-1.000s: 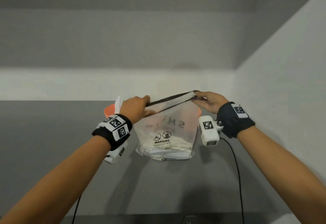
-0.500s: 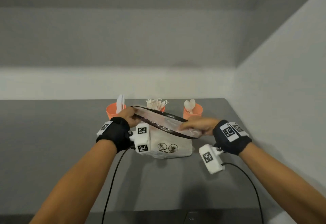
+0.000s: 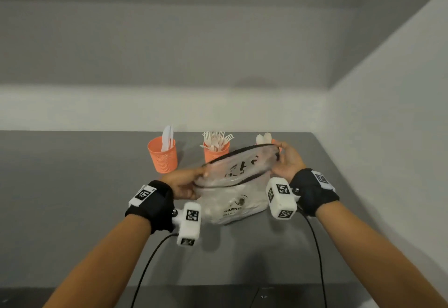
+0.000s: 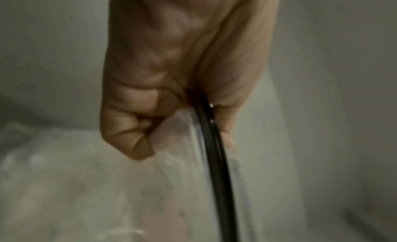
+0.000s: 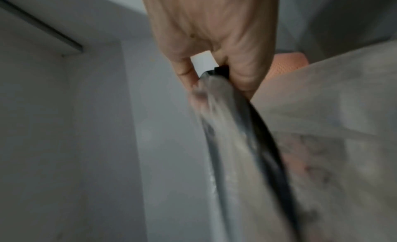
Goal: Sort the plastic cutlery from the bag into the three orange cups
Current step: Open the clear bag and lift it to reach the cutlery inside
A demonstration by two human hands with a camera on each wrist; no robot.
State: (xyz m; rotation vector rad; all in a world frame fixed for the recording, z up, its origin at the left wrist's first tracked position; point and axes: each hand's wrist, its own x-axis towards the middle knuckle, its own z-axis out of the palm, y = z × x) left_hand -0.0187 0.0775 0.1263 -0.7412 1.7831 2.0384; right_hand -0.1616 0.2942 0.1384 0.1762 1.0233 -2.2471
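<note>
A clear plastic bag (image 3: 236,201) with a black zip rim and a printed warning sits on the grey table, white cutlery showing dimly inside. My left hand (image 3: 186,182) pinches the rim's left end (image 4: 206,120); my right hand (image 3: 287,159) pinches its right end (image 5: 221,72). The mouth is spread and tilted, right side higher. Behind stand three orange cups: the left cup (image 3: 163,155) holds knives, the middle cup (image 3: 215,153) forks, the right cup (image 3: 274,141) spoons, mostly hidden by the bag and my right hand.
The grey table (image 3: 72,198) meets a pale wall at the back and another wall on the right (image 3: 388,162). Black cables (image 3: 150,259) trail from both wrist cameras toward the table's near edge.
The bag came down from held taut in the air onto the table. Its rim went from a flat line to a spread mouth, and my right hand has risen and moved back toward the spoon cup.
</note>
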